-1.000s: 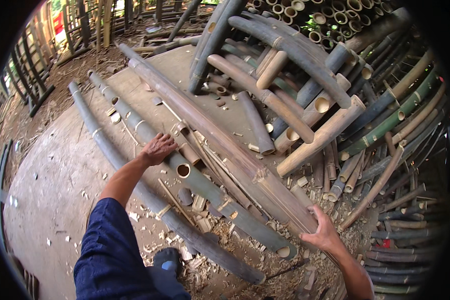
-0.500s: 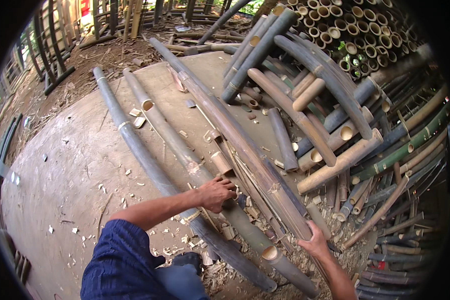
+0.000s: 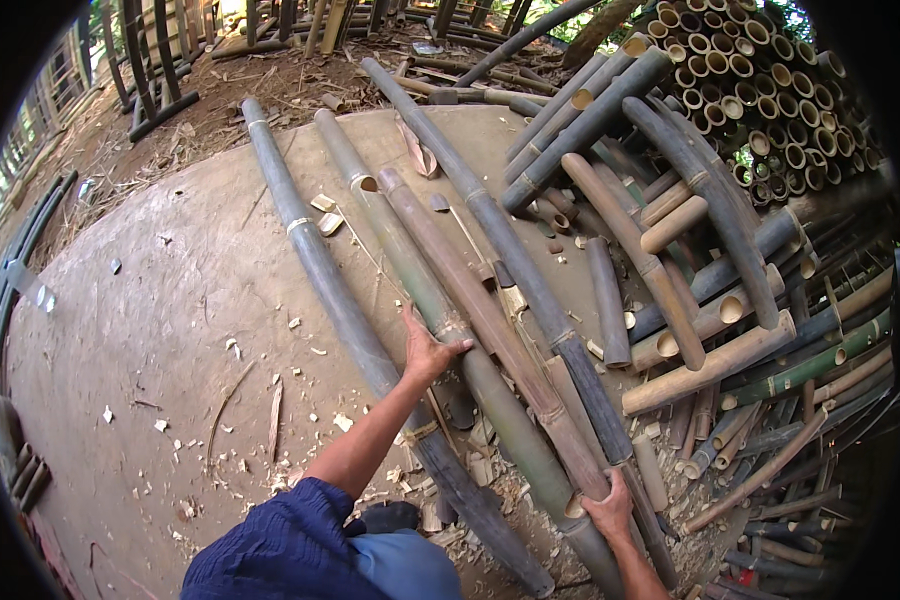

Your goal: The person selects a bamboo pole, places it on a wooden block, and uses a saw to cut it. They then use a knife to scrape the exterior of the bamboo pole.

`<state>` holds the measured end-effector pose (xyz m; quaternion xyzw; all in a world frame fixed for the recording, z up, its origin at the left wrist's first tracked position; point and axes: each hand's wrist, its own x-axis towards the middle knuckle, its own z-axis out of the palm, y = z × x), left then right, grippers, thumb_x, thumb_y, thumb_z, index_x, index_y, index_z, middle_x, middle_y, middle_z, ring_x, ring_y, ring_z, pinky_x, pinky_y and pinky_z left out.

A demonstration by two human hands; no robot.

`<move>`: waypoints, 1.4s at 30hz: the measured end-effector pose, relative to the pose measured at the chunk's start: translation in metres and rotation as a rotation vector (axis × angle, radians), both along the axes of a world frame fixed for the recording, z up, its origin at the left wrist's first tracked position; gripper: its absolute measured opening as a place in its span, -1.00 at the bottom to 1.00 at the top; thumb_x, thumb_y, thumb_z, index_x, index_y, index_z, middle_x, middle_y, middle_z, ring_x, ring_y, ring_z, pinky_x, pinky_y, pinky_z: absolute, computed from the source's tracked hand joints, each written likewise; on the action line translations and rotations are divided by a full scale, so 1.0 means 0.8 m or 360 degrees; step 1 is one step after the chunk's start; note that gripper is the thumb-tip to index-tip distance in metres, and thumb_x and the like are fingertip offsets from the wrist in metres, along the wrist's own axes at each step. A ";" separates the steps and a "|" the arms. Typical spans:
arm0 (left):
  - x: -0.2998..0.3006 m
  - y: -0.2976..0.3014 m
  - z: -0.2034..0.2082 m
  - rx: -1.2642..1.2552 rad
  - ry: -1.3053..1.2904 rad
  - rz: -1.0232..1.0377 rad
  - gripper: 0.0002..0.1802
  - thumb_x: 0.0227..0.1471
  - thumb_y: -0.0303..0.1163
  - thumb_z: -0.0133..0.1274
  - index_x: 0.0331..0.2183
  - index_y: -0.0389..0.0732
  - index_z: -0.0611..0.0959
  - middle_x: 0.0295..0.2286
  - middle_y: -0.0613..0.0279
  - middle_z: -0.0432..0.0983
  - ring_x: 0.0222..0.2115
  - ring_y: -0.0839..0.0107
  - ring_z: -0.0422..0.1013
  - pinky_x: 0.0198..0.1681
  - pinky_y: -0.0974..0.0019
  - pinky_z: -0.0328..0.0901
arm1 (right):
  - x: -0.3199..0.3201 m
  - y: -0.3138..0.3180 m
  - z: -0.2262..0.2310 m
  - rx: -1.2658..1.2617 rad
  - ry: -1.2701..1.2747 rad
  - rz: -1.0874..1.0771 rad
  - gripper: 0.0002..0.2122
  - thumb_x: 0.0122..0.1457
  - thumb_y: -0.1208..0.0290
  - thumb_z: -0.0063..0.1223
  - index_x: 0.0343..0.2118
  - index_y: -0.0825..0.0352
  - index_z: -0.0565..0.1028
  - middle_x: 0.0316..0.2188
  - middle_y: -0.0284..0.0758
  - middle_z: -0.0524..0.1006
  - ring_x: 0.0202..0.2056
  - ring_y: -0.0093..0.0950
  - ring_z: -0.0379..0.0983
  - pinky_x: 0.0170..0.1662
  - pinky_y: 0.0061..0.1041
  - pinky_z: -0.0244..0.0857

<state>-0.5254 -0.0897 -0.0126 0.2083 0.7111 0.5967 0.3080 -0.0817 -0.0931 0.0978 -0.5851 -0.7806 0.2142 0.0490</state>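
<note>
My left hand [image 3: 432,345] clasps a greenish bamboo pole [image 3: 415,265] around its middle, thumb stretched across the top and fingers down the left side. This pole has a cut hole towards its far end and another near my right hand. Close beside it on the right lies a brownish bamboo pole [image 3: 490,320]. My right hand [image 3: 610,508] is wrapped round that pole's near end. To the left runs a long dark bamboo pole [image 3: 322,285], apart from both hands. Another dark bamboo pole [image 3: 515,265] stretches along the right, with split pieces between it and the brownish one.
A bamboo frame of joined pieces [image 3: 705,390] stands at the right, with stacked cut tubes [image 3: 760,80] behind it. Loose poles [image 3: 770,530] are heaped at the lower right. Chips and shavings [image 3: 343,422] litter the ground. Slatted frames [image 3: 155,80] stand at the far left.
The brownish pole has shifted left, off the dark pole, to lie alongside the greenish one. My left hand has moved farther up the greenish pole and clasps it. The view has swung left.
</note>
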 end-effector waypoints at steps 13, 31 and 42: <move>-0.079 0.062 0.009 0.0202 0.1906 -0.0972 -0.01 -0.03 0.21 0.23 0.35 0.14 0.27 0.35 0.13 0.07 0.41 -0.03 -0.10 0.42 -0.18 -0.18 | -0.014 0.008 -0.025 0.0176 -0.0225 0.0007 -0.29 -0.19 0.35 0.42 0.13 0.30 0.40 0.01 -0.11 0.48 0.09 -0.08 0.41 0.14 -0.09 0.20; -0.060 0.094 -0.002 0.0019 0.1746 -0.0635 -0.35 0.17 0.21 -0.03 0.12 -0.01 0.54 0.18 0.17 0.32 0.32 0.04 0.06 0.31 -0.35 -0.19 | -0.013 0.028 -0.038 -0.0135 -0.0031 0.0035 -0.24 -0.25 0.33 0.37 0.14 0.39 0.39 -0.05 0.04 0.54 0.03 -0.03 0.50 0.10 -0.21 0.35; -0.069 0.105 0.005 0.0137 0.1884 -0.0982 -0.46 0.25 0.15 -0.10 -0.13 -0.15 0.59 -0.09 0.11 0.43 0.21 0.13 0.21 0.35 -0.39 -0.21 | -0.002 0.037 -0.052 -0.0309 0.0015 -0.0085 -0.24 -0.23 0.32 0.33 0.17 0.44 0.44 0.03 0.04 0.54 0.10 -0.06 0.47 0.18 -0.22 0.32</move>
